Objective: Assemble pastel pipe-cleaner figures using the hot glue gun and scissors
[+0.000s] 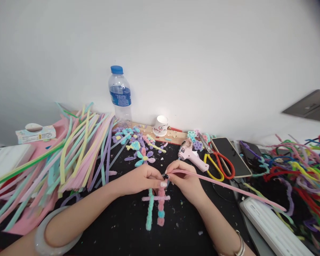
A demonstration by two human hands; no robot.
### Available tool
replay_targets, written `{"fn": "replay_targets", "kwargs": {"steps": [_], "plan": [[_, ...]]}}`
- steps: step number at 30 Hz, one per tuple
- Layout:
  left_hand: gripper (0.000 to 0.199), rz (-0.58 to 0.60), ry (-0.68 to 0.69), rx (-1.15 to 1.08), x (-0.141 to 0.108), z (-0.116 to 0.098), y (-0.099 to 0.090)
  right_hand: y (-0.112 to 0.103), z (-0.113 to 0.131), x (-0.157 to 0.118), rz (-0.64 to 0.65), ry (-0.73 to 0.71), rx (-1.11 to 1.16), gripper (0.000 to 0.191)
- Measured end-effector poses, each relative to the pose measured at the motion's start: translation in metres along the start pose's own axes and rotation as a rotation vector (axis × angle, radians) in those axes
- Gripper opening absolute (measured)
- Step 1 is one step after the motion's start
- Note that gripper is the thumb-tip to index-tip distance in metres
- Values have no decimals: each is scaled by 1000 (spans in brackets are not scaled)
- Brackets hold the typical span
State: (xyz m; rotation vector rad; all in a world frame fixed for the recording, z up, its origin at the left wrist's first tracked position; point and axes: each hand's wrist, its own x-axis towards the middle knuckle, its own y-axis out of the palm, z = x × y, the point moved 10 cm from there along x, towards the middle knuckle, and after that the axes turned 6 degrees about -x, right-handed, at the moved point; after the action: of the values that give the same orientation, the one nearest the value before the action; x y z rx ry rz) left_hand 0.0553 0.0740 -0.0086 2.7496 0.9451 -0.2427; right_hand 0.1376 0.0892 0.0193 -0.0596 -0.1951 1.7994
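Observation:
My left hand (149, 177) is closed, its thumb and fingers pinching the top of a small pipe-cleaner piece (161, 209). That piece has a fuzzy pink strand with a blue band, a mint-green strand (149, 211) and a pale pink crossbar over both. Close beside it, my right hand (184, 179) pinches a long pink pipe cleaner (229, 186), whose free end stretches out to the right. The fingertips of both hands meet and hide where the strands join. Just beyond them lies a pipe-cleaner flower (144, 157) with coloured petals.
Loose pastel pipe cleaners (80, 153) are heaped at left. A water bottle (120, 94) and paper cup (160, 126) stand by the wall. A glue gun (193, 156), scissors (216, 165) and phone (232, 156) lie right of centre, with tangled pipe cleaners (306, 177) at far right.

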Motion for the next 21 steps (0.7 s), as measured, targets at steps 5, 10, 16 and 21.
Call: {"fn": "replay_targets", "kwargs": {"steps": [5, 10, 16, 21], "plan": [[27, -22, -1, -5, -1, -3, -1, -4, 3, -3, -44, -27, -107, 4], [25, -75, 1, -39, -1, 0, -7, -7, 5, -5, -86, -35, -153, 6], [22, -110, 9, -79, 0, 3, -11, -6, 2, -5, -79, -6, -83, 7], [21, -124, 24, -50, -1, 2, -9, -3, -2, -3, -59, 10, -20, 7]]}}
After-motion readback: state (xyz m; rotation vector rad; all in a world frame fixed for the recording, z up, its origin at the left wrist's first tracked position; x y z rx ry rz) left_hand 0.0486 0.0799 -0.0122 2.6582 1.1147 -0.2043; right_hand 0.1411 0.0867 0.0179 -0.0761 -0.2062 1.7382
